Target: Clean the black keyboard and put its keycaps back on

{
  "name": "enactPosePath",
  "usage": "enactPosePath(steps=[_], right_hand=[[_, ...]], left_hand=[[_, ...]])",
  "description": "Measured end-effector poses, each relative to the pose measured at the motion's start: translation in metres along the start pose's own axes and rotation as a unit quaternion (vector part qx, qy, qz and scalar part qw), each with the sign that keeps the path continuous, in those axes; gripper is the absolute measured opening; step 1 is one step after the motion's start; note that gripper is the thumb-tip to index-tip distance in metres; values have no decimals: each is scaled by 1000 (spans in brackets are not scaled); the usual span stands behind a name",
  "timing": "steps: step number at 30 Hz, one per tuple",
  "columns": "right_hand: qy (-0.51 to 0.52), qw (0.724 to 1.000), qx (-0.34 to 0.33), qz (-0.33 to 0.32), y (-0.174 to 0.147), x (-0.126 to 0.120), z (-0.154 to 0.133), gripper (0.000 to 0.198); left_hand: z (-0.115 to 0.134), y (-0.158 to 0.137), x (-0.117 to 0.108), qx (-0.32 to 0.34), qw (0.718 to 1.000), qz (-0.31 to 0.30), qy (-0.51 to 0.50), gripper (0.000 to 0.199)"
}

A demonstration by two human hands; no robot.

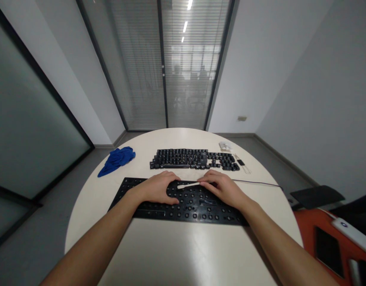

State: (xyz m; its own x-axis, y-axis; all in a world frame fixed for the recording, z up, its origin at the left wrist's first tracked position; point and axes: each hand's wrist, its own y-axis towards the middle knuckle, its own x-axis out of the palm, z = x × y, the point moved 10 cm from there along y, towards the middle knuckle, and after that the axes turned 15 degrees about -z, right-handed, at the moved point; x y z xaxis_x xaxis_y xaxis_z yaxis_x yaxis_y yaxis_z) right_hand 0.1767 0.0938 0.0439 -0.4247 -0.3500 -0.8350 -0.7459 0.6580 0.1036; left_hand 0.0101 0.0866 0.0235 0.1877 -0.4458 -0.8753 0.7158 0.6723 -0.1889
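Note:
A black keyboard base (pixel 183 215) with its keycaps off lies across the table in front of me, rows of switch sockets showing. My left hand (pixel 158 187) rests on its left-middle part, thumb spread away from the fingers, with nothing visible in it. Pinched in my right hand (pixel 222 186) is a white cotton swab (pixel 187 185), its tip pointing left over the upper rows. The right wrist lies over the base's right end and hides part of it. Just beyond both hands, loose black keycaps (pixel 180 157) are laid out in keyboard order.
On the round cream table (pixel 183 254), a blue cloth (pixel 117 159) lies crumpled at left. At the back right are a small clear bag (pixel 225 146) and a wire keycap puller (pixel 240 162). A cable (pixel 257 182) runs off the right edge, near an orange chair (pixel 308 234) holding devices.

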Motion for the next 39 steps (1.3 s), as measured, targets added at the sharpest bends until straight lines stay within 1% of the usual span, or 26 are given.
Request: enactPosePath(steps=[3, 6, 12, 16, 18, 22, 24, 27, 32, 39], right_hand=[[-12, 1000, -17, -14, 2, 4, -6, 24], [-16, 999, -16, -26, 2, 6, -7, 23], [-25, 1000, -8, -9, 0, 3, -7, 23], [-24, 999, -12, -19, 1, 5, -8, 23], [-22, 1000, -14, -14, 0, 3, -8, 22], [-24, 1000, -12, 9, 0, -1, -5, 23], [-25, 1000, -10, 10, 0, 0, -4, 23], [-26, 1000, -11, 5, 0, 3, -3, 23], [-29, 999, -12, 16, 0, 2, -2, 23], [-25, 999, -12, 29, -1, 0, 0, 24]], left_hand=[[0, 0, 0, -3, 1000, -1, -1, 68], [0, 0, -1, -4, 1000, 0, -3, 68], [0, 0, -1, -3, 1000, 0, -6, 67], [-1, 0, 0, -4, 1000, -1, -6, 68], [-1, 0, 0, -4, 1000, -2, -8, 69], [-7, -3, -1, -23, 1000, -6, -19, 75], [-11, -6, -2, -37, 999, -8, -25, 75], [-16, -9, -3, -46, 998, -10, -33, 71], [-22, -10, -5, -44, 998, -11, -37, 67], [-32, -12, -8, -61, 997, -10, -44, 56]])
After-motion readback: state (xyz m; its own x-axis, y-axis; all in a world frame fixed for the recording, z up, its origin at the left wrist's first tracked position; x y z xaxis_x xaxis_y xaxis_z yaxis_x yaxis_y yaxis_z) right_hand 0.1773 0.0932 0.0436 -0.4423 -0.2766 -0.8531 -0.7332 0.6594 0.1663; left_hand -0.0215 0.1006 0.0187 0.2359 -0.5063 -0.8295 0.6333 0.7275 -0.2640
